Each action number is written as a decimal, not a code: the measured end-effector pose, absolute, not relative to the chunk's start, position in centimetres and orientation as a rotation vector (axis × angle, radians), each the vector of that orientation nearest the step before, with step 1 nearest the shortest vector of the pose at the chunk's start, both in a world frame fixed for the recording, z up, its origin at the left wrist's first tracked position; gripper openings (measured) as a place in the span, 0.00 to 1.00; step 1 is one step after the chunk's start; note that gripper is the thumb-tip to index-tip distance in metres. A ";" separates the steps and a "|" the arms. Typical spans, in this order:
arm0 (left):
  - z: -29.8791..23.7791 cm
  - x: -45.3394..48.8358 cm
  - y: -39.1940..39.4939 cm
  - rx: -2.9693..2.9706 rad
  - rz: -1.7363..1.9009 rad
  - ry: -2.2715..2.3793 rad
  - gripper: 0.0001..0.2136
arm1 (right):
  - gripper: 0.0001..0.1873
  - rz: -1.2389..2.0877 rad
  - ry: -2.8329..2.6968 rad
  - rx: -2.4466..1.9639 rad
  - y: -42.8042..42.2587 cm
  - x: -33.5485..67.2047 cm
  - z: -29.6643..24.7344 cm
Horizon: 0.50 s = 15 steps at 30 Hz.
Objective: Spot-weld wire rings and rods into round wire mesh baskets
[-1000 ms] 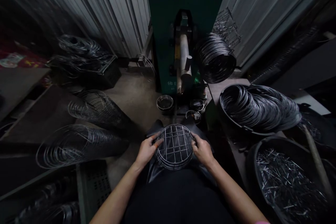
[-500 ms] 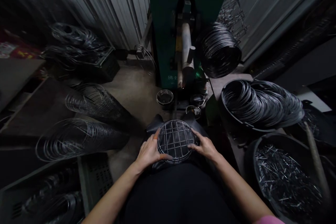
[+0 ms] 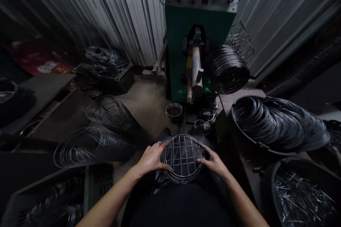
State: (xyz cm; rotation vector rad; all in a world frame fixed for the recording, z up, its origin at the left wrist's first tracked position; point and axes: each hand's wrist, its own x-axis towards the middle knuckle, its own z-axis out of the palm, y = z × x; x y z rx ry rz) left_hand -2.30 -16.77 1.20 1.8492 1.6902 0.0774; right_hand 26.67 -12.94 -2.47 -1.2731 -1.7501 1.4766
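A round wire grid (image 3: 182,157), a ring crossed by straight wires, rests on my lap over a dark cloth. My left hand (image 3: 152,157) grips its left rim, thumb under and fingers curled over the top edge. My right hand (image 3: 214,162) holds the right rim with its fingers bent along the ring. Straight ahead stands a green machine (image 3: 198,35) with a pale cylindrical arm (image 3: 195,69) pointing toward me.
A coil of dark wire (image 3: 228,69) hangs right of the machine. A black tub of wire rings (image 3: 277,122) and a tub of short wire pieces (image 3: 303,193) sit on the right. Stacks of rings (image 3: 87,145) and crates lie on the left floor. Small round tins (image 3: 174,109) stand by the machine base.
The view has shifted to the left and tilted up, showing the machine's control panel. Both hands stay on the grid, which has turned slightly on my lap.
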 end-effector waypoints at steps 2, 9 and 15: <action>1.2 -2.0 -16.4 1.913 0.034 1.700 0.49 | 0.35 1.476 -1.766 -1.304 -13.2 26.6 -2.7; 1.9 -3.2 -14.8 1.862 0.142 1.546 0.46 | 0.32 1.513 -1.780 -1.311 -11.8 27.8 -2.1; 2.0 -3.0 -8.0 1.280 0.594 1.432 0.30 | 0.22 1.063 -1.373 -1.464 -9.2 26.7 -6.3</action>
